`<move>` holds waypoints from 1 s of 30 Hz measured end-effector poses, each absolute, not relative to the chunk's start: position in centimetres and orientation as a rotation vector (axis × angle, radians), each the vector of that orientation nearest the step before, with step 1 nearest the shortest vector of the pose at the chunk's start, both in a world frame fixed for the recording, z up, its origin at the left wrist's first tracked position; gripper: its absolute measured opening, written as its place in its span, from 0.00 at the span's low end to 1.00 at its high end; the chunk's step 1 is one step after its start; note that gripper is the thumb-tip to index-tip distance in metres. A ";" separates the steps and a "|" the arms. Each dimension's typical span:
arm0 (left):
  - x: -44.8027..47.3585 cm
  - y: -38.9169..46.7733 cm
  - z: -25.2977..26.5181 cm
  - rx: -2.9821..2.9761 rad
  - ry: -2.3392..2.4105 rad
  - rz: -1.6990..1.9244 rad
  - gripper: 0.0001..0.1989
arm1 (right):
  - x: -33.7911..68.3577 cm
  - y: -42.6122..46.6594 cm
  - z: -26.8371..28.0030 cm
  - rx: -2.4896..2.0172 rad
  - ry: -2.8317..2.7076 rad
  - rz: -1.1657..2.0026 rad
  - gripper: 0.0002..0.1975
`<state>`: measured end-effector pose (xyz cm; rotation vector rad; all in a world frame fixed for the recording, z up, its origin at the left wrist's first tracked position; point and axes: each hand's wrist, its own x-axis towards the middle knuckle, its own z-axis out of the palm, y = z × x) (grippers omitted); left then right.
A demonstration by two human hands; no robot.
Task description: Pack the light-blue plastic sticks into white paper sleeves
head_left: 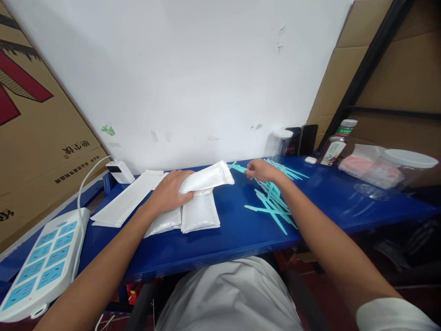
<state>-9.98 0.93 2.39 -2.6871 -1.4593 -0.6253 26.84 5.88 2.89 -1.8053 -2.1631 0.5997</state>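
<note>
My left hand [171, 190] is wrapped round a puffy white pouch [206, 178], its sealed end tilted up to the right. Beneath it, more white pouches [200, 212] lie on the blue table [227, 236]. My right hand [259, 170] is closed in a pinch on slim turquoise plastic sticks [238, 168], which point left toward the pouch's end. Under and around that hand a loose heap of similar turquoise sticks [272, 202] is spread. How many sticks my fingers hold cannot be made out.
Flat white sleeves [129, 198] lie at the left, near a white charger [120, 172] and power strip [44, 262]. A lidded clear jar [280, 145], dark phones [308, 140], a bottle [334, 146] and a larger jar [396, 172] stand at the right. A white wall [193, 82] rises behind.
</note>
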 end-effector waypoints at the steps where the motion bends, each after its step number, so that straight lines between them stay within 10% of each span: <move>1: -10.0 1.0 2.4 -2.671 -1.469 -0.628 0.32 | 27.2 5.7 3.3 -1.683 -2.105 0.731 0.14; 13: -10.2 1.6 1.6 -2.573 -1.490 -0.669 0.30 | 27.5 3.7 5.2 -1.177 -2.227 1.129 0.23; 30: -8.1 -0.2 2.3 -2.599 -1.224 -0.697 0.30 | 21.5 1.6 4.0 -0.754 -2.104 0.675 0.24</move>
